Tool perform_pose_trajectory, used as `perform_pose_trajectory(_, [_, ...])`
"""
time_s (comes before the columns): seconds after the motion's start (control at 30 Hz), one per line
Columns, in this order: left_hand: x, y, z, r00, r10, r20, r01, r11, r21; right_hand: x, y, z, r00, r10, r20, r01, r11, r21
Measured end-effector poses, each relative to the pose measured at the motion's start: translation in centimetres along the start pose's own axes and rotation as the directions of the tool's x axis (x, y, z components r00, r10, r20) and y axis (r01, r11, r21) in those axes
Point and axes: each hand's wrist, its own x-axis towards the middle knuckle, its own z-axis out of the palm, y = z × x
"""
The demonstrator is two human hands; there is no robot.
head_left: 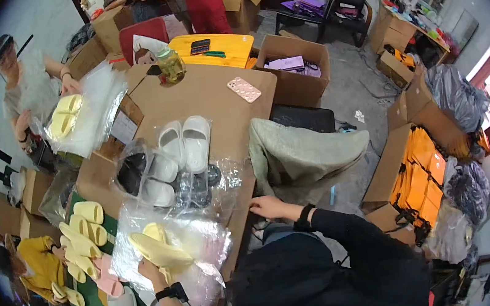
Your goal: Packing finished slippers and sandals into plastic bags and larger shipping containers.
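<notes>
My left hand is closed on a pair of pale yellow slippers, which lie over clear plastic bags near the table's front. My right hand rests against the edge of the cardboard-covered table. Its fingers are curled together, and anything inside them is hidden. Farther back on the table, white slippers lie side by side. Bagged slippers, white and dark grey, are close to them. Black footwear shows inside clear plastic.
More yellow slippers and a pink one cover a green surface at left. A co-worker holds bagged yellow slippers. A greenish sack stands right of the table. A carton of orange packets is farther right.
</notes>
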Motion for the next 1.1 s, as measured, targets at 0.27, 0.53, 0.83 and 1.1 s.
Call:
perform_pose_trajectory(0.27, [-1.0,0.8,9.1,0.978,0.18,0.104,-0.201,0.947,0.251,1.8,6.5,-1.2,0.986,0.168,-0.023,-0.168,0.986,-0.011])
perform_pose_trajectory(0.53, [-6.0,7.4,11.0,0.985,0.173,0.004,-0.171,0.968,0.182,5.0,3.7,1.6,0.963,0.03,0.269,-0.024,0.999,-0.026])
perform_pose_trajectory(0.83, [-9.9,3.8,8.9,0.809,0.385,-0.444,-0.08,0.821,0.565,6.5,4.6,1.9,0.971,-0.058,0.233,0.094,0.984,-0.149])
perform_pose_trajectory(1.1, [-9.0,2.9,7.0,0.922,0.258,-0.29,-0.144,0.921,0.362,11.6,19.8,-0.7,0.962,0.266,0.053,-0.263,0.962,-0.07])
